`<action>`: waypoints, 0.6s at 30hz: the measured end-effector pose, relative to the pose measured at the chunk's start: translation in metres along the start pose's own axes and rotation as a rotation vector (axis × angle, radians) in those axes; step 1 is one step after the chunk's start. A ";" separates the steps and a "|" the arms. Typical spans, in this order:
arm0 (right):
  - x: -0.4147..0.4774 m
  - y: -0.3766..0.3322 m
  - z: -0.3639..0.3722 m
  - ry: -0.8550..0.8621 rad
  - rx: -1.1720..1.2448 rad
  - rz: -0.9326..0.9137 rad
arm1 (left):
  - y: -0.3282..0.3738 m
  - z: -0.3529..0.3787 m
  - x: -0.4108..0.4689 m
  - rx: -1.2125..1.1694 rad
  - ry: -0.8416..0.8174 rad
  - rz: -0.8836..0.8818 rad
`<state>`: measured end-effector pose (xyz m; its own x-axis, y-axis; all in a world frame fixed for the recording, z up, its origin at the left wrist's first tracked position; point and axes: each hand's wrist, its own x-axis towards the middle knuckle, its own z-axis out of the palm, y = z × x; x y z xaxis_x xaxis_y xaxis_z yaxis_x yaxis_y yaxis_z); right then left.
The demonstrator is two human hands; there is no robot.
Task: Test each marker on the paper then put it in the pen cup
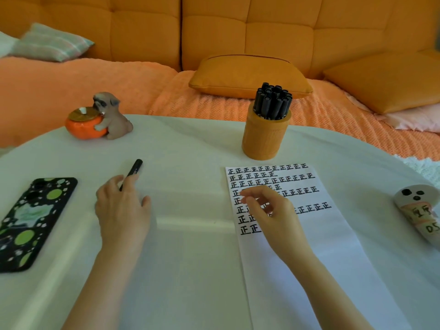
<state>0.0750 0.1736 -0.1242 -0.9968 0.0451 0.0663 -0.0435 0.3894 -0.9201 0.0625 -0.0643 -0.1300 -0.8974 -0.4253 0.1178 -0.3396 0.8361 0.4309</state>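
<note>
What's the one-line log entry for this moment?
left hand: pinches marker | right hand: empty, over paper | cup: packed with markers | paper: rows of marks

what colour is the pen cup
Orange: the pen cup shows best in the head view.

one marker outside the cup, toward the table's left edge. one pen cup near the far edge, packed with black markers, well over ten but too crowded to count. one sheet of paper. one phone. one dog figurine. one ghost-faced object at the right edge. two hands: left hand, right hand.
</note>
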 end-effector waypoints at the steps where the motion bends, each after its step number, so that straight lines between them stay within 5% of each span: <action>1: 0.000 0.000 -0.002 0.010 0.005 0.000 | -0.002 0.001 0.001 0.023 -0.035 -0.026; 5: 0.000 -0.001 -0.005 0.023 0.006 -0.013 | -0.008 0.005 0.005 0.055 -0.028 -0.018; 11: -0.001 0.000 -0.005 -0.009 -0.041 -0.001 | -0.005 0.009 0.004 -0.230 0.000 0.121; 18: 0.001 -0.003 0.000 -0.033 0.096 0.056 | 0.039 0.003 -0.020 -0.771 -0.278 0.273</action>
<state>0.0745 0.1728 -0.1215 -0.9994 0.0336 0.0029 0.0073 0.2972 -0.9548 0.0668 -0.0221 -0.1179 -0.9903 -0.0592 0.1253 0.0931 0.3855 0.9180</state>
